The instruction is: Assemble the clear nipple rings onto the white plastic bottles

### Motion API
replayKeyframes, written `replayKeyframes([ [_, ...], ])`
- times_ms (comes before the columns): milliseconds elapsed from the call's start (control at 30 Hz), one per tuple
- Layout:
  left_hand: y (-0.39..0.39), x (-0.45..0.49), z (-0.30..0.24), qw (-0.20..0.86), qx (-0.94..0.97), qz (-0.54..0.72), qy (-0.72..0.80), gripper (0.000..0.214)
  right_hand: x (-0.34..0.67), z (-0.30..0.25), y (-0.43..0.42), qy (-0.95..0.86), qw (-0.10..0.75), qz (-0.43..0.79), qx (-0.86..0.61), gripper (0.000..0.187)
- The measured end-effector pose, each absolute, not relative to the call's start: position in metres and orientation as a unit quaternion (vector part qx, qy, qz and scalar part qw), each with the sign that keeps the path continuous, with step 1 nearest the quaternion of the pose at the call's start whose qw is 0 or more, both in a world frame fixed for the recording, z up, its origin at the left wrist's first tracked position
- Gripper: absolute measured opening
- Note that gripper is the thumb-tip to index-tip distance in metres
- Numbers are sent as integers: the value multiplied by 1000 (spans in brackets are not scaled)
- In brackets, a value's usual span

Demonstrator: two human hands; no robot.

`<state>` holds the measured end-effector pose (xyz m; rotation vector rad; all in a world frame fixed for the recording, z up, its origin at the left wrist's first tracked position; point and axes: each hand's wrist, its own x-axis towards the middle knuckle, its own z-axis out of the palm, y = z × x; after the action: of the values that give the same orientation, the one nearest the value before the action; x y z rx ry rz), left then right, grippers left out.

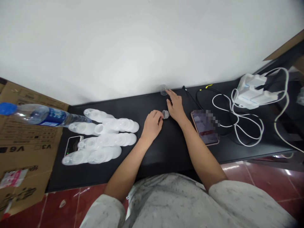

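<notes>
My left hand point(154, 125) is over the middle of the black tabletop with its fingers curled. Its fingertips close on the left side of a small clear plastic cup point(165, 114) that lies tipped over. To the right, my right hand point(175, 105) reaches toward the wall, fingers stretched and somewhat apart. The index fingertip touches or nearly touches a second clear plastic cup point(163, 90) beside the wall. Left of my hands, translucent white cup-like plastic pieces point(104, 139) lie overlapping in several rows.
A water bottle point(54, 116) with a blue cap and a cardboard box point(28, 152) are at the left. A white-edged device point(73, 145) lies partly under the plastic pieces. Right of my arm are a phone point(205, 128), looped white cables point(249, 126) and a white power strip point(253, 91).
</notes>
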<state>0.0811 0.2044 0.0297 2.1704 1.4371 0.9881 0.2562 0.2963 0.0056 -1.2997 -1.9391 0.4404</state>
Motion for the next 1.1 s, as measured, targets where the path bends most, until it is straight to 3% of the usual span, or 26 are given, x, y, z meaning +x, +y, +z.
replayKeyframes([
  [133,204,82,32,142,776,319,525,19,254,5,297,-762,376,160,-502,50],
  [267,198,86,38,109,774,346,519,16,252,10,292,-719,436,166,-515,39],
  [367,189,90,49,73,793,364,483,15,251,20,288,-682,444,206,-543,45],
  [533,162,92,81,3,774,433,462,17,249,36,279,-706,380,278,-530,58],
  [733,111,36,127,-59,632,528,564,32,241,36,273,-756,336,236,-510,72],
  [900,105,-54,163,-136,561,327,748,17,239,28,277,-748,334,241,-520,75],
  [1100,144,-87,185,-34,549,51,834,41,241,27,275,-735,366,244,-515,69],
])
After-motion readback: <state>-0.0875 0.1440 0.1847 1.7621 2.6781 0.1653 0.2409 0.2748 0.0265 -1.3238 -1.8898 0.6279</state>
